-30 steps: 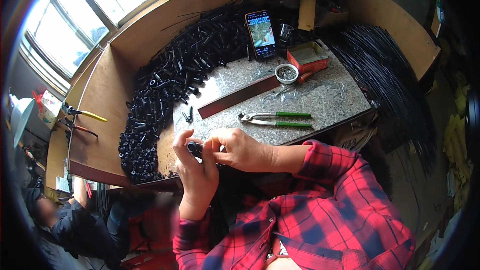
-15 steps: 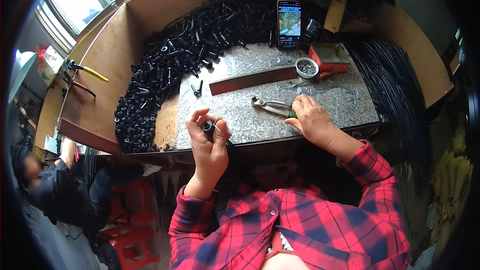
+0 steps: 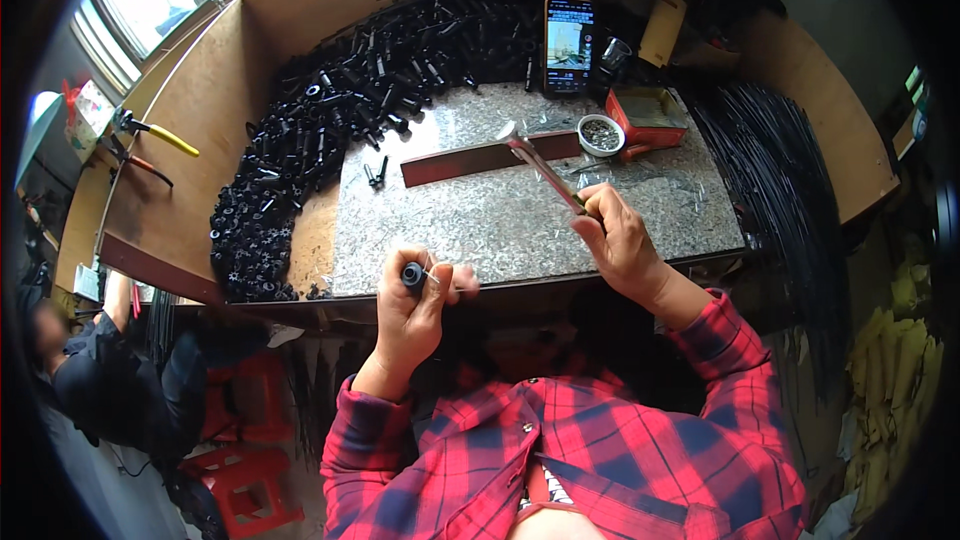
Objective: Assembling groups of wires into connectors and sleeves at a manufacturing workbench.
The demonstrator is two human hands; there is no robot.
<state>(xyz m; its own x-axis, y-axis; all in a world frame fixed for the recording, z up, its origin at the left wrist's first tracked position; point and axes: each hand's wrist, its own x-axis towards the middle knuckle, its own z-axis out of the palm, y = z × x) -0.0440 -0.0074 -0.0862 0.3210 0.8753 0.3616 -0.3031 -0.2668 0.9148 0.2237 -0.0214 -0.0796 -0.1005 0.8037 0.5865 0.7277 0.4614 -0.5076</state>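
Observation:
My left hand point(image 3: 408, 310) is closed around a small black tubular part point(image 3: 412, 275) with a round hollow end, just past the front edge of the speckled stone slab point(image 3: 520, 225). A thin pale pin or wire sticks up by its thumb; its exact kind is too small to tell. In my right hand point(image 3: 628, 245) are end-cutting pincers point(image 3: 545, 175), gripped by the handles and lifted off the slab with the head pointing away. Two small black pieces point(image 3: 376, 172) lie on the slab's left part.
A dark red strip point(image 3: 470, 160) lies across the slab. Behind it stand a white cup of tiny metal bits point(image 3: 601, 135), a red box point(image 3: 650, 120) and a phone point(image 3: 568, 45). Black parts heap point(image 3: 370, 90) at left; thin black rods point(image 3: 775, 160) at right. Another person point(image 3: 120, 370) sits far left.
My right hand has picked the pincers up from the slab and raised them. The left hand still holds the black part, its fingers shifted slightly. The view has moved a little.

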